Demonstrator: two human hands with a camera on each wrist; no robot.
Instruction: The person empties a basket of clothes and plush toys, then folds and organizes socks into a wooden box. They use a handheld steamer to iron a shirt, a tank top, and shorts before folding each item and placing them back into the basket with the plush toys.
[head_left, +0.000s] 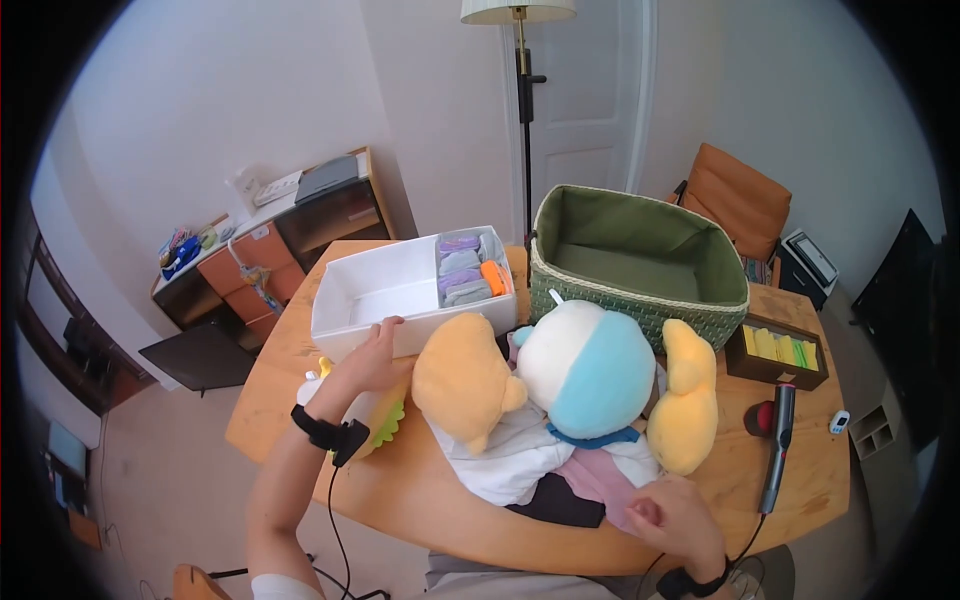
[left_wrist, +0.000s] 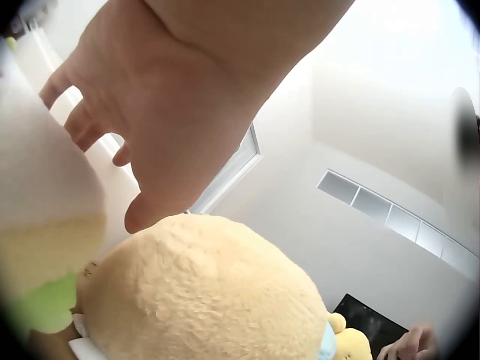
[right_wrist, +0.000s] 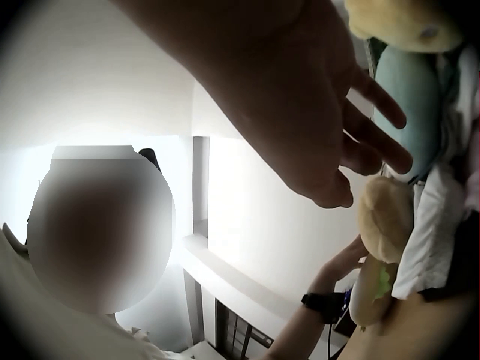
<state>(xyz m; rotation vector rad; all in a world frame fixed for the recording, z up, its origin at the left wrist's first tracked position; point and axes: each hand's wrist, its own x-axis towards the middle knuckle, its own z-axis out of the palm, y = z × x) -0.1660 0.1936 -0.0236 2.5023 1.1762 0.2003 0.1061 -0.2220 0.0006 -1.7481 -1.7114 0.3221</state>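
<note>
My left hand (head_left: pixel 372 362) is at the front wall of a white box (head_left: pixel 345 318), fingers spread and holding nothing. Right beside it sits a light-orange plush toy (head_left: pixel 455 375); a white plush with a green frilled edge (head_left: pixel 388 424) lies under the forearm. My right hand (head_left: pixel 682 515), with loosely bent fingers and no object in its grasp, hovers by a pink garment (head_left: pixel 593 480). White (head_left: pixel 495 465) and black clothes (head_left: pixel 560 500) lie alongside. On the pile rests a round white-and-blue plush (head_left: pixel 620 375), with a yellow plush (head_left: pixel 688 415) to its right.
Folded purple and grey cloths (head_left: pixel 460 262) fill the box's right compartment. Behind the toys stands a green woven basket (head_left: pixel 640 318). Further right are a brown box (head_left: pixel 780 371) of yellow and green packets, a corded hair styling tool (head_left: pixel 778 450) and a small white device (head_left: pixel 839 421).
</note>
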